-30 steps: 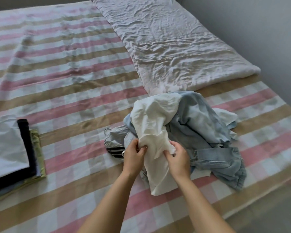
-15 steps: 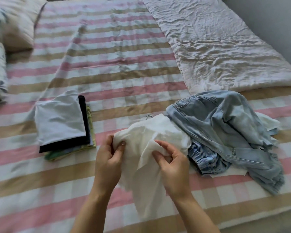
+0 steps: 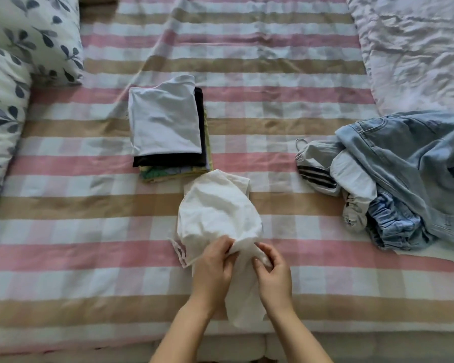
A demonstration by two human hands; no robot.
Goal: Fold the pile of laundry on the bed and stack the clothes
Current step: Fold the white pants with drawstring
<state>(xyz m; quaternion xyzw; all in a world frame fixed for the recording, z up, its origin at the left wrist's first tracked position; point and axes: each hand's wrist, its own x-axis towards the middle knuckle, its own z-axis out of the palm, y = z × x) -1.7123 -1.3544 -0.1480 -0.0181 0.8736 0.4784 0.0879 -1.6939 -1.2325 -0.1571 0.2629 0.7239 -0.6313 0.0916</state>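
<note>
Step in hand: we judge this is the opening-out of the white garment (image 3: 218,213), hunting for an edge or seam before any fold goes in.
Left hand (image 3: 212,268): fingers (image 3: 222,248) curled in, pinching the bunched neck of the cloth.
Right hand (image 3: 275,273): fingers (image 3: 260,263) bent too, nipping the same twist of fabric, just beside the left.
White garment: crumpled on the striped sheet (image 3: 63,205), on the near side of the folded stack (image 3: 168,127). Its far end reaches the stack's near right corner; we can't tell if they touch. A tail of it hangs below our hands.
Folded stack: white piece on top, then black, with lilac and green edges showing beneath, all square.
Unfolded pile (image 3: 404,166): well to the right of the stack, jeans heaped over striped and white pieces.
How we do it well: part the hands along one edge and let the cloth fall open. Then lay it flat on the bare sheet on the near side of the stack and smooth it before folding to the stack's outline.
Watch out: thin cloth, likely to cling and twist, and the lace trim left of our hands may catch. Spreading too far forward could nudge the stack.
</note>
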